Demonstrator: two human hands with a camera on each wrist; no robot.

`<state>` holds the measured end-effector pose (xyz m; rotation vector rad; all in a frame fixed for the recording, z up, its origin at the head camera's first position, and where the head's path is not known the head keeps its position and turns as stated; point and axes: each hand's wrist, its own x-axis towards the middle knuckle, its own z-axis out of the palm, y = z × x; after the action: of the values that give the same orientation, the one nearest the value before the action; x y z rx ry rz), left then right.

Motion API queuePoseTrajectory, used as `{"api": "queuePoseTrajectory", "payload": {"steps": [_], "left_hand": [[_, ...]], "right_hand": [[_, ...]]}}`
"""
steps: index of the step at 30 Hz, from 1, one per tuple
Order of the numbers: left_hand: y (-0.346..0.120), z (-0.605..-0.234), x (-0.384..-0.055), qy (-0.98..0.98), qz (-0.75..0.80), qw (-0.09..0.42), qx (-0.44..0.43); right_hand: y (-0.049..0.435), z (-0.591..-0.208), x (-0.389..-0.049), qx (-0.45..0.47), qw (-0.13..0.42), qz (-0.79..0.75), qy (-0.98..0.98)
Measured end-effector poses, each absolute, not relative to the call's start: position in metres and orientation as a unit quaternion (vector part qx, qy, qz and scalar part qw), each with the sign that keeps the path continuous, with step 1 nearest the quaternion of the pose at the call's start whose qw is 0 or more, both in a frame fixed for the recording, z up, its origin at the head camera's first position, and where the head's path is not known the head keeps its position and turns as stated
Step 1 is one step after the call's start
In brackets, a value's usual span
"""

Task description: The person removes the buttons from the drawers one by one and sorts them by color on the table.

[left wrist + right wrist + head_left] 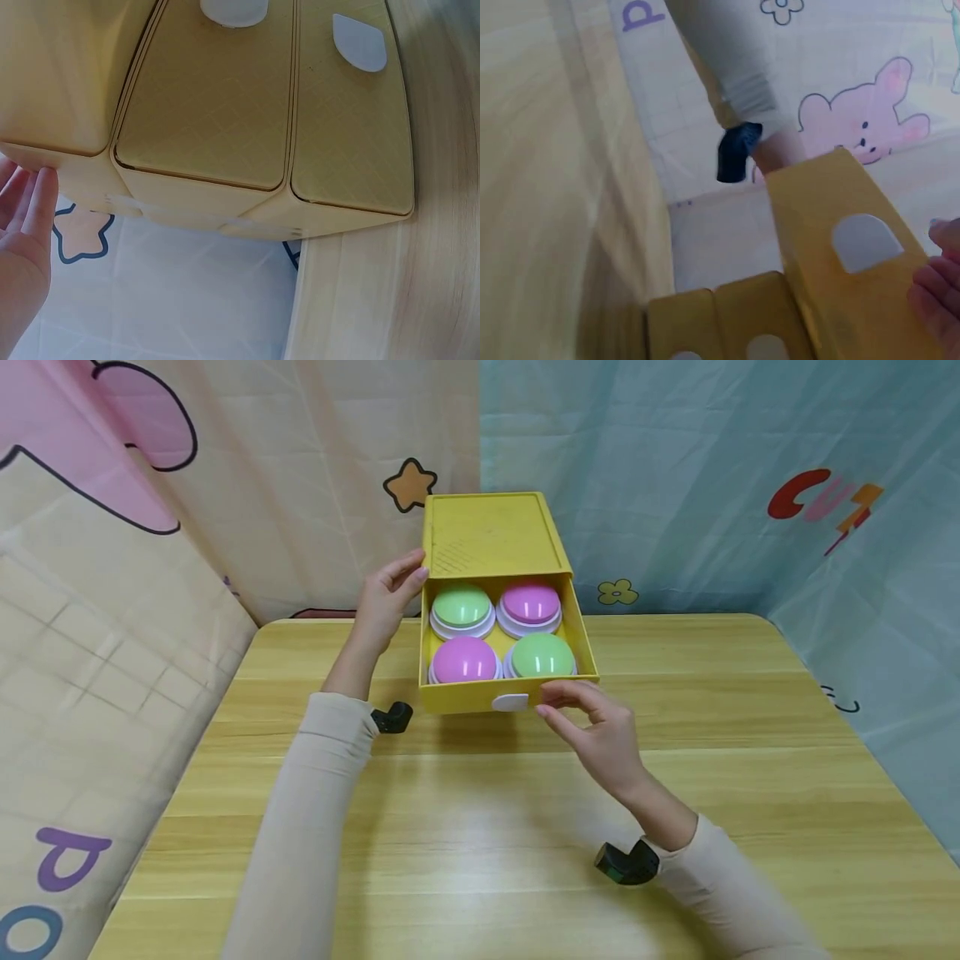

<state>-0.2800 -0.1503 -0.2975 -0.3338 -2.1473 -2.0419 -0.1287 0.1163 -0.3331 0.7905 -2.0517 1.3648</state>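
Observation:
A yellow drawer cabinet [495, 531] stands at the back of the table with its top drawer [453, 699] pulled out. Inside the drawer sit two green dome-topped buttons [461, 606] and two pink ones [465, 660], all on white round bases. My left hand [382, 602] rests its fairly straight fingers against the cabinet's upper left side; the left wrist view shows those fingertips at the yellow wall. At the drawer's front right, my right hand [603, 739] touches the front panel with bent fingers, beside the white pull tab [510, 702], thumb held apart from the fingers.
Lower drawers [202, 97] with white tabs are closed beneath the top one. A wooden table [465, 843] spreads toward me. Patterned curtains [675, 460] hang behind and at both sides. Each wrist wears a small black camera [628, 863].

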Motion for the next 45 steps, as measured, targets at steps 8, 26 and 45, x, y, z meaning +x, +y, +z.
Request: {"api": "queuePoseTrajectory", "payload": {"steps": [8,26,45], "left_hand": [[-0.151,-0.296,-0.280,-0.714,-0.685,0.086,-0.116],[-0.148,-0.292,-0.270,-0.714,-0.683,0.088,-0.128],[-0.144,-0.286,-0.261,-0.717,-0.682,0.089,-0.117]], "right_hand": [[0.155,-0.282,-0.164,0.377,0.171,0.520,-0.747],[0.149,-0.251,-0.217,0.424,-0.096,0.251,-0.865],[0.149,-0.255,-0.222,0.411,-0.039,0.318,-0.854]]}}
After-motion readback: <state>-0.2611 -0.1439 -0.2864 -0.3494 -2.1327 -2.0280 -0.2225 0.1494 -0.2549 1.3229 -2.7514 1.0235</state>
